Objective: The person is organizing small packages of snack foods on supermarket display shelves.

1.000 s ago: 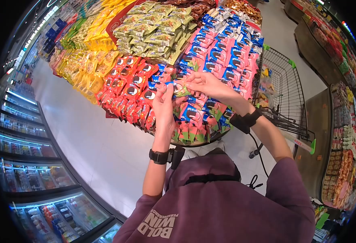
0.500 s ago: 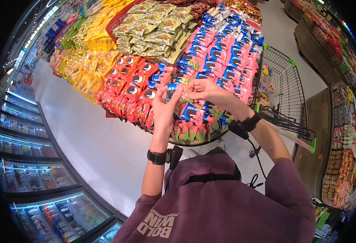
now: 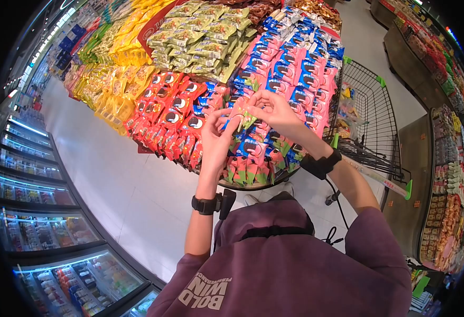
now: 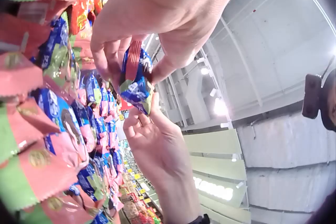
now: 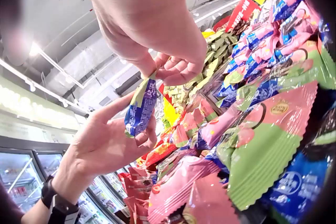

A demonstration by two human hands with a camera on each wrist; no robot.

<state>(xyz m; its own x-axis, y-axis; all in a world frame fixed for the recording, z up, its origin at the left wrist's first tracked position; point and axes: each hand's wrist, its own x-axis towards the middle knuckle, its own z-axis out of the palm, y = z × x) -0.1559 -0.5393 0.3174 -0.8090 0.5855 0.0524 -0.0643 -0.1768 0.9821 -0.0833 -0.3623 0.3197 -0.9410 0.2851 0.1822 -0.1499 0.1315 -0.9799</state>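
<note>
Both hands hold one small packet (image 3: pixel 241 112) above the heaped sweets. In the left wrist view the packet (image 4: pixel 137 79) shows blue, pink and green wrapping. The left hand (image 3: pixel 216 138) pinches one end between thumb and fingers. At the other end, the right hand (image 3: pixel 278 113) pinches with thumb and curled fingers. From the right wrist view, the packet (image 5: pixel 142 109) hangs tilted between the right hand (image 5: pixel 152 29) above and the left hand (image 5: pixel 107 142) below. Below the hands lie pink-and-blue packets (image 3: pixel 253 148), with red packets (image 3: pixel 163 105) to their left.
A shopping cart (image 3: pixel 372 105) with bagged goods stands right of the display. Green packets (image 3: pixel 200 42) and yellow bags (image 3: pixel 118 84) fill its far and left parts. Glass-fronted coolers (image 3: pixel 41 195) line the left side, and shelves (image 3: pixel 446 211) stand on the right.
The packet has turned between the hands: its blue face showed half a second ago, and pink and green show now. The right hand has shifted slightly up and away from the body.
</note>
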